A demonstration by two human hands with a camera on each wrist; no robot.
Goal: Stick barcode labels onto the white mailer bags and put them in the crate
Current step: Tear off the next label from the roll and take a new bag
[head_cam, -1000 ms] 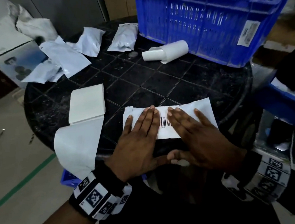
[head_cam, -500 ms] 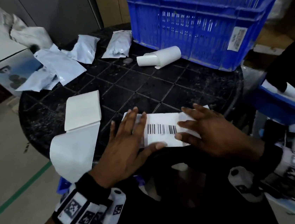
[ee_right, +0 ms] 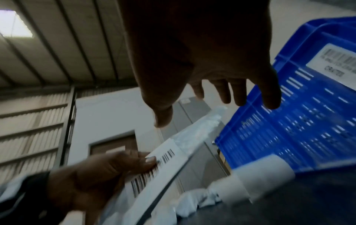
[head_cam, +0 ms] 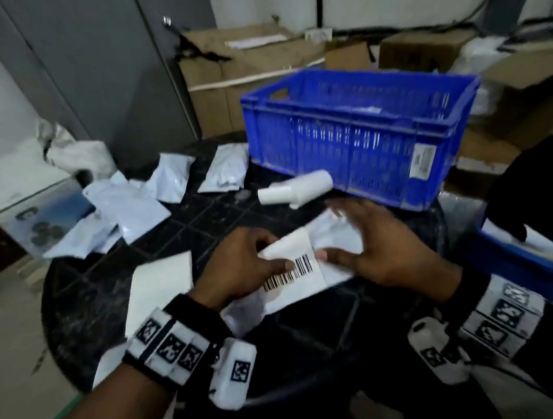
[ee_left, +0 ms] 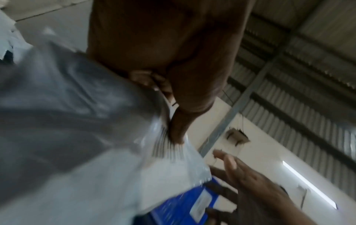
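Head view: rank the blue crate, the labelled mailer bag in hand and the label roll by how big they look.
1. blue crate, clearly largest.
2. labelled mailer bag, nearer the camera, so its share is inflated.
3. label roll, smallest.

Your surface point(head_cam: 220, 215): round, black, moulded in a grid of squares, scuffed pale in places.

On it you have:
- a blue slatted crate point(head_cam: 356, 134) at the far right, a white sticker on its near wall;
- a roll of white labels point(head_cam: 296, 188) lying on its side, just in front of the crate;
- a scatter of white mailer bags point(head_cam: 130, 208) along the far left edge, some overlapping;
- a flat sheet of white backing paper point(head_cam: 160, 288) at the near left, hanging over the rim.
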